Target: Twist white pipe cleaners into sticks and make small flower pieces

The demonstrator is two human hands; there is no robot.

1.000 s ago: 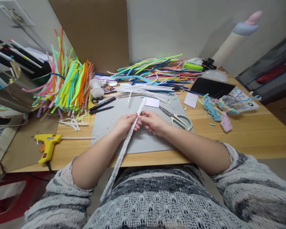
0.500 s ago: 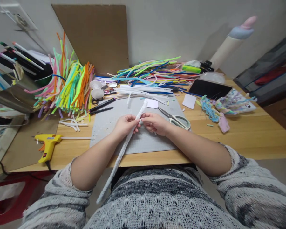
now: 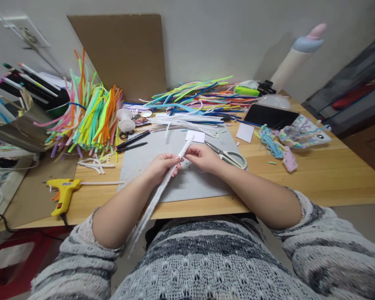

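Note:
Over a grey mat [image 3: 200, 183] on the wooden table, both hands pinch one long white fuzzy pipe cleaner [image 3: 158, 196]. My left hand [image 3: 161, 166] is closed round its shaft. My right hand [image 3: 203, 157] pinches it just above, near the upper end, which points toward the table's back. The lower end hangs down past the table edge over my lap. Scissors [image 3: 229, 156] with pale handles lie on the mat just right of my right hand.
Heaps of coloured pipe cleaners lie at the back left [image 3: 93, 116] and back middle [image 3: 200, 98]. A yellow glue gun [image 3: 64, 192] rests at the front left. Black pens [image 3: 133, 141], white paper squares [image 3: 245, 132], a dark tablet [image 3: 270, 116] and pastel craft pieces [image 3: 296, 135] surround the mat.
The hands stay on the pipe cleaner; its hanging lower end has swung slightly to the left. The view has tilted a little.

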